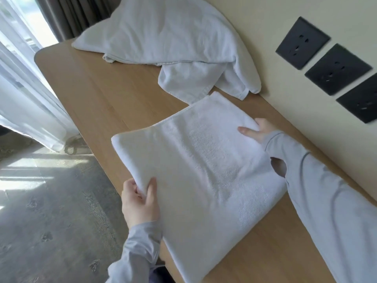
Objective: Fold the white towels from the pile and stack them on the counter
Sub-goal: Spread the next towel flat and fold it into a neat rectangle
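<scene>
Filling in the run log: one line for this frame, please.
step: folding | left hand: pinches white towel, front edge | right hand: grips wall-side edge | towel pile: unfolded, farther along wooden counter

Both arms: long light-grey sleeves. Left sleeve (140, 248) ends at wrist. Right sleeve (326, 201) overlaps right hand (255, 131); oval thumb hole (277, 166) present.

Folded towel (204, 170), near corner off frame

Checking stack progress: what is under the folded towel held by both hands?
Wooden counter shows beside the folded towel, and no second towel's edge peeks out. What lies directly beneath its middle is covered.
</scene>
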Available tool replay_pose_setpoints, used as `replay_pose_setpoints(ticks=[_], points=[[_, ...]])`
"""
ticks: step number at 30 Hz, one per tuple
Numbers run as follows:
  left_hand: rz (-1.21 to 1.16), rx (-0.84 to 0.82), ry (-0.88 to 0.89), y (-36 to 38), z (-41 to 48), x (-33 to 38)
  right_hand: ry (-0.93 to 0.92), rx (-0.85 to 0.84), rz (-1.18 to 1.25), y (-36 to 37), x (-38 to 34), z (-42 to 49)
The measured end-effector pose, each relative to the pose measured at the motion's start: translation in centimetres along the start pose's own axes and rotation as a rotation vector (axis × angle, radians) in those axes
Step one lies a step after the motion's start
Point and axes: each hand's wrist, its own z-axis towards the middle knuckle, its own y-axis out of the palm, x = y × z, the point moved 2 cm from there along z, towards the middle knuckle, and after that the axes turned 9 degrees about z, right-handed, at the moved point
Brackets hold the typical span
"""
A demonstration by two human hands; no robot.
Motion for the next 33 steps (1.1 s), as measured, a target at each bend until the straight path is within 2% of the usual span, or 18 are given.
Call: replay_pose_setpoints(ticks=[3, 6, 11, 14, 16, 18, 21, 23, 27, 33], points=[[0.051, -0.114, 0.198, -0.6, 0.8, 2.6, 0.042, 0.172, 0.055, -2.3, 2.7, -5.9], [0.068, -0.36, 0.338, 0.6, 2.0, 6.5, 0.179, 0.435, 0.206, -3.9, 8.3, -14.0], [0.421, -0.714, 0.575, 9.5, 2.9, 11.1, 0.531, 0.713, 0.365, -0.6, 16.7, -25.2], [0.709, -0.688, 0.734, 13.9, 1.8, 10.3, 0.6, 0.827, 0.256, 2.4, 17.4, -27.4], [0.9, -0.583, 0.884, 14.4, 0.2, 8.6, 0.518, 0.884, 0.101, 4.4, 15.3, -27.1], [0.965, -0.55, 1.174, 13.7, -2.8, 6.4, 0.333, 0.831, -0.061, 7.2, 11.5, -25.6], [1.026, -0.726, 1.518, 11.4, -6.2, 2.6, 0.09, 0.544, -0.252, 11.8, 6.7, -23.6], [1.147, -0.775, 1.558, 10.2, -4.6, 1.5, 0.116, 0.445, -0.332, 12.7, 7.4, -23.9], [1.172, -0.721, 1.668, 9.7, -0.3, 1.9, 0.264, 0.444, -0.312, 11.1, 13.6, -28.7], [1.246, -0.76, 1.66, 9.3, -0.6, 2.4, 0.39, 0.284, -0.382, 10.2, 15.1, -31.0]])
